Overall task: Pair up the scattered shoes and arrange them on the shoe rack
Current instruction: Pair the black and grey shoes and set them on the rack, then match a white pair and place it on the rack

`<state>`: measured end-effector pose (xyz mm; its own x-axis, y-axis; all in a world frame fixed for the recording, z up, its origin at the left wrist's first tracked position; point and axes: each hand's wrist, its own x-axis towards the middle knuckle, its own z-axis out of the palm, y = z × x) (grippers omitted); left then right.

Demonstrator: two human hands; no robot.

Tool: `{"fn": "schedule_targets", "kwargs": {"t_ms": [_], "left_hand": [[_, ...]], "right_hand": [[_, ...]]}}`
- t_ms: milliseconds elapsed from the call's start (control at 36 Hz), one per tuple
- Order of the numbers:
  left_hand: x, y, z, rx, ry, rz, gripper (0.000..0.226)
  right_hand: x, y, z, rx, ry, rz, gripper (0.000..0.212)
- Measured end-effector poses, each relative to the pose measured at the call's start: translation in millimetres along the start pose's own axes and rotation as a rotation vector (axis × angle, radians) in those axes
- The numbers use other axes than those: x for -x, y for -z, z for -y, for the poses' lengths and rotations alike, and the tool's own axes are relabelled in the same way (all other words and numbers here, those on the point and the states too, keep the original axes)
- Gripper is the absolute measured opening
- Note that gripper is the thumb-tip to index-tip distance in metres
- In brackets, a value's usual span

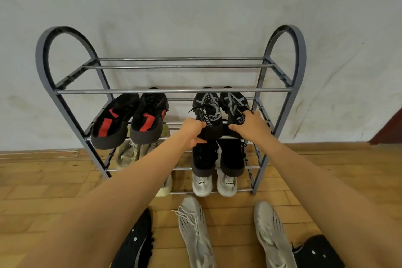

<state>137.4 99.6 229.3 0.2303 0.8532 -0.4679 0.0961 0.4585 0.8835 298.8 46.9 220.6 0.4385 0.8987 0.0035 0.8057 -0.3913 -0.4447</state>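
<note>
A grey shoe rack (65,113) with arched ends is seen standing on a wooden floor (43,183) against a pale wall (195,6). Its top shelf is bare. On the second shelf, toward the left end, a pair of black-and-red shoes (128,119) is set with heels hanging over the front rail. Below them, a beige pair (130,152) is partly hidden behind the left forearm.

Toward the right end of the second shelf, a pair of black-and-grey patterned shoes (219,111) is held at the heels. The left hand (192,129) is closed on the heel of the left shoe of that pair, thumb under and fingers curled over the collar. The right hand (250,125) is clamped on the heel of the right shoe, fingers over the top and thumb at the near side. Both shoes are resting on the rails, side by side and touching.

Beneath them, a plain black pair (219,159) is set on the third shelf, and a white pair (214,185) on the bottom shelf.

On the floor in front of the rack, left to right, a black shoe with white dots (134,241), two light grey knit shoes (195,230) well apart, and a second black dotted shoe (317,252) at the lower right edge are seen lying unpaired.
</note>
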Motion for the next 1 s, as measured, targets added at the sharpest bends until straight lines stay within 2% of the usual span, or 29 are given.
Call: {"fn": "schedule_targets", "kwargs": {"t_ms": [278,306,389,472,583,694,806,1000], "left_hand": [[26.7,0.3,10.2,-0.247,-0.110,-0.058,0.029],[33.2,0.0,11.7,-0.277,-0.134,-0.068,0.032],[56.7,-7.1,20.0,-0.446,-0.203,-0.090,0.063],[88.6,-19.1,34.2,-0.695,-0.270,0.027,0.079],[109.8,-29.3,55.7,-0.918,-0.276,0.159,0.078],[111.3,-42.6,79.9,-0.943,-0.232,0.256,0.077],[96.6,-60.4,117.3,-0.981,-0.172,0.331,0.077],[50.8,-82.7,189.0,-1.069,-0.066,0.388,0.077]], "right_hand": [[36.9,9.6,-9.2,-0.007,0.084,0.069,0.080],[43.3,11.1,-10.8,0.011,0.092,0.067,0.078],[65.9,16.8,-17.5,0.043,0.132,0.067,0.065],[91.1,24.4,-28.7,0.115,0.205,0.057,0.055],[119.3,32.7,-48.3,0.232,0.203,0.125,0.049],[138.8,33.7,-73.1,0.345,0.166,0.234,0.047],[148.4,19.9,-106.8,0.354,0.123,0.322,0.044],[145.1,-47.4,-173.5,0.329,-0.061,0.542,0.060]]}}
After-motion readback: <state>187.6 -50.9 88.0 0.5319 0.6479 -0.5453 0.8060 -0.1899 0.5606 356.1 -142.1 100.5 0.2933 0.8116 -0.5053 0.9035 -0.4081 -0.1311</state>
